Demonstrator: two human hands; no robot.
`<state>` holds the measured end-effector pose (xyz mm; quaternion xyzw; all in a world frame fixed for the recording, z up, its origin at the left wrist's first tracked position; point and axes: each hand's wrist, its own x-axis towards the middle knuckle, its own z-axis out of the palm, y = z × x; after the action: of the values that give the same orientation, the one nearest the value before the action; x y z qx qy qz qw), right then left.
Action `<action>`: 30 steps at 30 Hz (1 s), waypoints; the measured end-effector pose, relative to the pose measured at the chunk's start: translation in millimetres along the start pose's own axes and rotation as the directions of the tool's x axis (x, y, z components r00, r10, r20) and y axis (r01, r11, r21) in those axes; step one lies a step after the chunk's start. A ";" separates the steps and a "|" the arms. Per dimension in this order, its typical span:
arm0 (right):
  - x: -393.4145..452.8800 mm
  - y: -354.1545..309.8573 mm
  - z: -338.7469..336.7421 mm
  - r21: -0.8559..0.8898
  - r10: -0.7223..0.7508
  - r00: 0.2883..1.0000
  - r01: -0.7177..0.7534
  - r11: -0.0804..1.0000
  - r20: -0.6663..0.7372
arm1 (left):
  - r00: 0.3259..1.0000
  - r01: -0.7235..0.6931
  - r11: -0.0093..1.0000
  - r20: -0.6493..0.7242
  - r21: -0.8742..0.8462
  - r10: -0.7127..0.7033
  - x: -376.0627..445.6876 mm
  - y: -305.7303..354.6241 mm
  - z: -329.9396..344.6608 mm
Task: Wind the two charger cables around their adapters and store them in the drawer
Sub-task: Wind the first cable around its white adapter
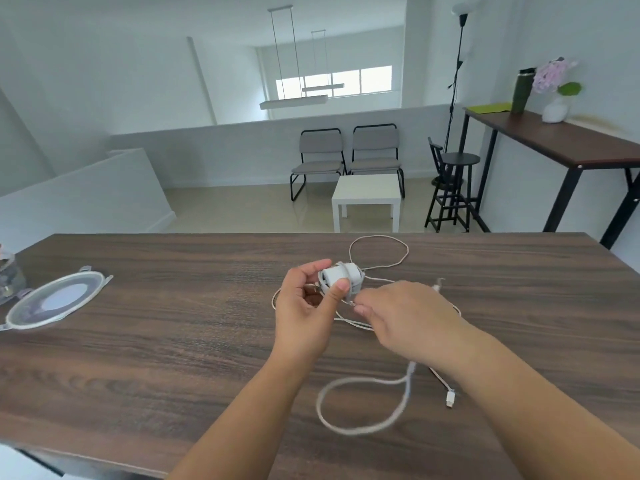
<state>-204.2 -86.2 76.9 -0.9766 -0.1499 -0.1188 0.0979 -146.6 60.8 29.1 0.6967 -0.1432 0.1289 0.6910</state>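
Note:
My left hand (pixel 306 306) grips a white charger adapter (pixel 337 277) above the dark wooden table (pixel 156 358), thumb pressed on its front. Some turns of white cable wrap the adapter. My right hand (pixel 405 317) sits just right of it, fingers curled and pinching the cable close to the adapter. Loose thin cable (pixel 377 252) loops on the table behind the hands. A thicker white cable (pixel 363 403) forms a loop near the front, its connector (pixel 450 398) beside my right forearm. A second adapter and the drawer are not visible.
A clear round plastic lid (pixel 55 299) lies at the table's left, with a glass object (pixel 8 275) at the left edge. Beyond the table stand two grey chairs (pixel 346 157), a small white table (pixel 367 199), a black stool and a high side table (pixel 561 140).

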 end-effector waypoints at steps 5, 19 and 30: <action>-7.8 -1.1 -6.8 -0.107 -0.031 0.994 0.042 0.993 0.102 | 0.980 -0.198 0.964 0.051 0.178 0.192 -8.7 -4.3 0.3; 0.4 26.0 -28.4 0.345 0.063 0.998 -0.052 0.937 -0.020 | 0.941 -0.189 0.961 0.316 0.200 0.119 -6.2 -13.8 -26.1; -0.6 40.7 16.6 0.976 0.060 0.991 -0.132 0.172 0.123 | 0.864 0.094 0.968 0.501 -0.232 0.036 -25.3 19.5 -30.1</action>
<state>-188.5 -120.7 54.6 -0.6972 -0.1323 0.0388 0.7035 -176.9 91.4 38.0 0.6159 -0.3223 -0.0861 0.7137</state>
